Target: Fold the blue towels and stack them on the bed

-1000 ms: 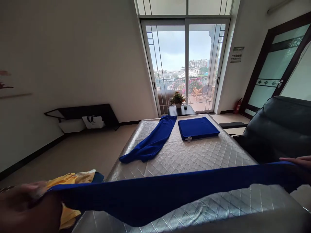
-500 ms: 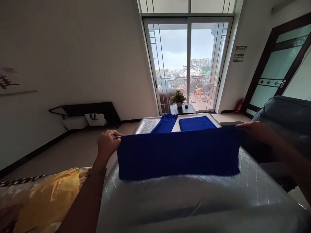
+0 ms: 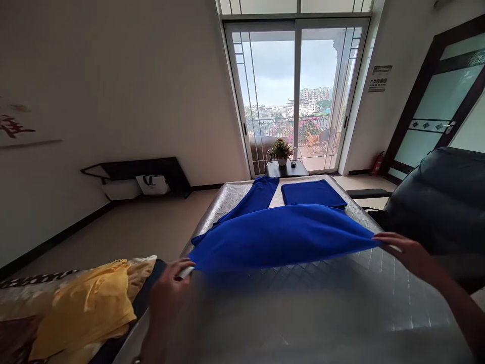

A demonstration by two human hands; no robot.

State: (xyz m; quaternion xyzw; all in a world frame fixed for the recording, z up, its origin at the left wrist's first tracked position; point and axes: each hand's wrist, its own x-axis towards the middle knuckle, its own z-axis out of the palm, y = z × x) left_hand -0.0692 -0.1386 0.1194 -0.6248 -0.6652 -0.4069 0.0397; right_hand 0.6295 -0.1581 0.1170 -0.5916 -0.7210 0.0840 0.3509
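Observation:
A length of blue cloth (image 3: 280, 235) billows above a silvery quilted mattress (image 3: 401, 283), stretched between my hands. My left hand (image 3: 174, 280) pinches its near left corner, and a small pale patch shows at the fingers. At the right end, my right hand (image 3: 405, 250) grips the other corner. Just beyond lies a long, loosely laid blue garment (image 3: 255, 197), partly covered by the raised cloth. Beside it on the mattress rests a neatly folded blue cloth (image 3: 312, 192). Whether the held cloth touches the mattress at its far edge I cannot tell.
Yellow clothing (image 3: 91, 298) lies in a pile at the lower left. A dark armchair (image 3: 443, 197) stands on the right. Past the mattress, a potted plant (image 3: 281, 151) sits on a small black table (image 3: 288, 169) before sliding glass doors. A white bag (image 3: 153, 186) is by the left wall.
Both hands have come down and nearer with the blue cloth. It hung flat as an upright rectangle; now it spreads out and puffs up over the mattress.

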